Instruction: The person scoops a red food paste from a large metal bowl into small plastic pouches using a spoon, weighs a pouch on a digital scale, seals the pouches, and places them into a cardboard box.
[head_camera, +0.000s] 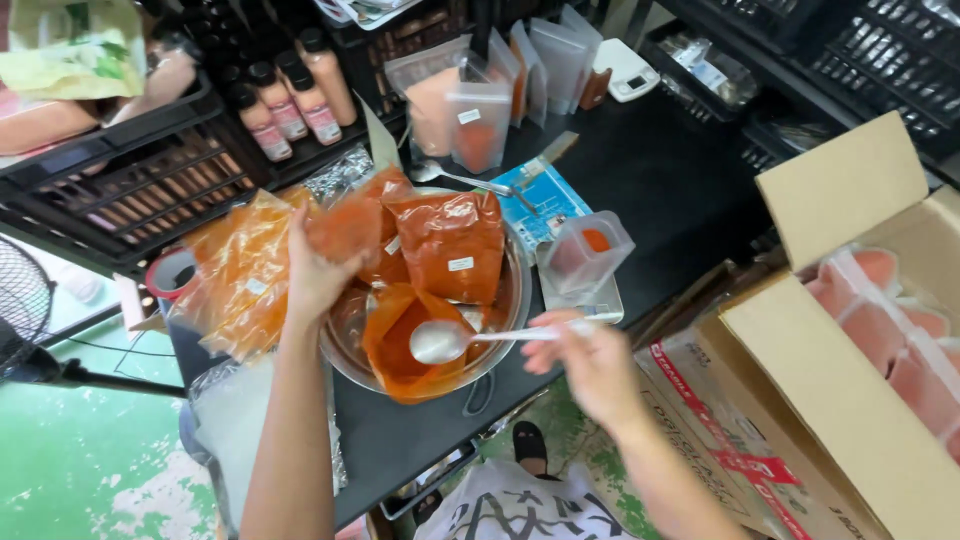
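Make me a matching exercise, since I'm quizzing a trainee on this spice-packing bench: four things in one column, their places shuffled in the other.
Things:
1. spoon
2. small clear pouch
3. capped bottles
4. scale

Places:
A. in the black crate
B. far end of the table
C. in the right hand, over the steel bowl
D. on the metal tray right of the bowl

Pairs: 1-C, 2-D, 3-A, 4-B

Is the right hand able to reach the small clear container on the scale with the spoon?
Probably yes. The right hand holds the spoon over the metal bowl; the clear container stands open just beyond, nothing between.
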